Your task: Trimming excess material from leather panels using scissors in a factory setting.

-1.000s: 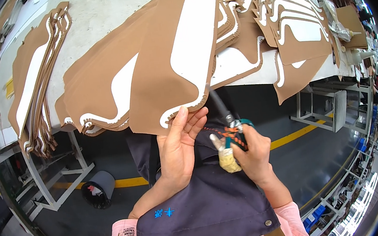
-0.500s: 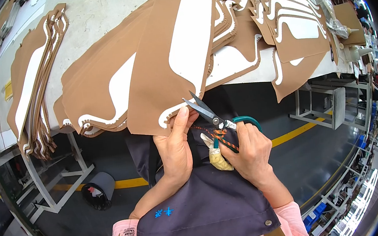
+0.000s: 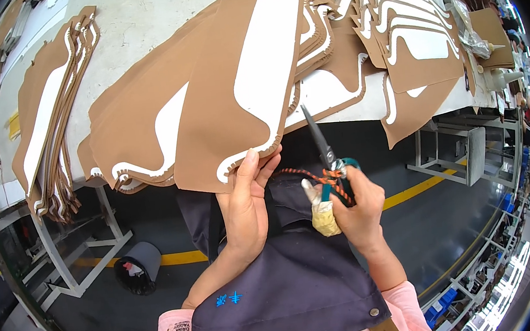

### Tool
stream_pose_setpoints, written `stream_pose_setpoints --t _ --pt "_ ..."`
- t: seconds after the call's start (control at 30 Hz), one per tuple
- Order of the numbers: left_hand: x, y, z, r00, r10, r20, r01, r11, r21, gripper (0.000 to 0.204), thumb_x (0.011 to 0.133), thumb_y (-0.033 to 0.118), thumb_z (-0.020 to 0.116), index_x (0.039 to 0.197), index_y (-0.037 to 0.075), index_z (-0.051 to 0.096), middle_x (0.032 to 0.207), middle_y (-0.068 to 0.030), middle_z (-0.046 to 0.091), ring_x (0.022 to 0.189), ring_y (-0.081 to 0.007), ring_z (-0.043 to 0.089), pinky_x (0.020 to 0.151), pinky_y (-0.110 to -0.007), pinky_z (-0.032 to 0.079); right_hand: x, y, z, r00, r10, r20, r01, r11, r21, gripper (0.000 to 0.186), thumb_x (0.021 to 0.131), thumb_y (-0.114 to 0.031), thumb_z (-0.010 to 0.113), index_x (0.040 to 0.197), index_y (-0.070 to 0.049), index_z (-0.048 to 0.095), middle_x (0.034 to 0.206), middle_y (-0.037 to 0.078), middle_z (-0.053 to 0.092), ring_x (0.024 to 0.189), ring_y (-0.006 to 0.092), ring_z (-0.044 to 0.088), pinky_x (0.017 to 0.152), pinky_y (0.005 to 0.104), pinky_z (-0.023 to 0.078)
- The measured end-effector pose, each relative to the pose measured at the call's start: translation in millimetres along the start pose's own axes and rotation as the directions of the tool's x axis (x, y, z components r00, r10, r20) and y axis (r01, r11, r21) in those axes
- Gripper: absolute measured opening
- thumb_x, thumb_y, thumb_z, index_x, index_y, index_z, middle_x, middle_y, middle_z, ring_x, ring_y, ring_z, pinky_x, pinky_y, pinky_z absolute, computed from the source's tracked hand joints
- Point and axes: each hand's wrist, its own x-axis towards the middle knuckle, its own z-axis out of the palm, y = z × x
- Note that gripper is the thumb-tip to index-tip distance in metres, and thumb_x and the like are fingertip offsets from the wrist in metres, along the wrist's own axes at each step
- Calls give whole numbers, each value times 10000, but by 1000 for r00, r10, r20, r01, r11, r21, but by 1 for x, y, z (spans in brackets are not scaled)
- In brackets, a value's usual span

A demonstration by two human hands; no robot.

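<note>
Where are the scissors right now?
The scissors are in the right hand, low in the head view, blades pointing up toward the table edge, beside the brown piece.

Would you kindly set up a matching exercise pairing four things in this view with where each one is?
Things:
1. left hand
2. right hand
3. small round grey bin
4. yellow painted floor line

Places:
A. on the floor beside the white table leg
B. gripping teal-handled scissors, blades pointing up
C. pinching the lower edge of a brown cut panel with a white scalloped border
D. running across the dark floor under the table edge

Pairs: 1-C, 2-B, 3-A, 4-D
</note>
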Motion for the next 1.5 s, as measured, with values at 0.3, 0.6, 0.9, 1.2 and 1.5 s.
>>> stream_pose_setpoints --t 0.3,0.6,0.9,1.2,1.5 --pt "3 -9 -4 1000 4 -9 -4 1000 -3 202 930 49 608 1130 35 588 1058 -69 657 982 -170 645 893 -362 540 6 5 -7 986 -143 87 165 912 -374 506 633 -195 809 1020 54 599 754 99 527 625 235 547 554 337 455" --pt "4 -7 -7 1000 -23 -3 23 1000 8 190 927 45 604 1116 28 595 1044 -68 656 961 -160 643 892 -349 535 13 10 -15 968 -163 193 219 921 -323 500 654 -217 813 1000 68 592 729 97 534 608 230 562 537 322 463" --pt "4 -6 -6 996 -84 -2 84 995 -60 196 936 70 598 1121 5 604 1053 -92 661 957 -179 647 904 -348 526 13 14 -13 959 -190 209 245 928 -280 458 663 -174 815 965 79 580 687 103 542 581 227 581 518 318 482" --pt "5 -5 -4 997 -75 4 75 997 -5 203 946 71 574 1130 -13 596 1093 -126 657 1017 -222 652 935 -362 517 10 23 -13 992 -64 108 57 996 67 406 629 -84 824 939 30 588 696 98 563 568 231 586 506 323 469" --pt "8 -10 1 998 -35 57 37 999 -34 182 956 84 577 1090 -23 638 1065 -122 676 1032 -213 647 952 -348 511 24 25 -24 977 -173 123 201 941 -273 488 601 -190 819 978 32 605 706 80 534 586 225 547 526 331 454"
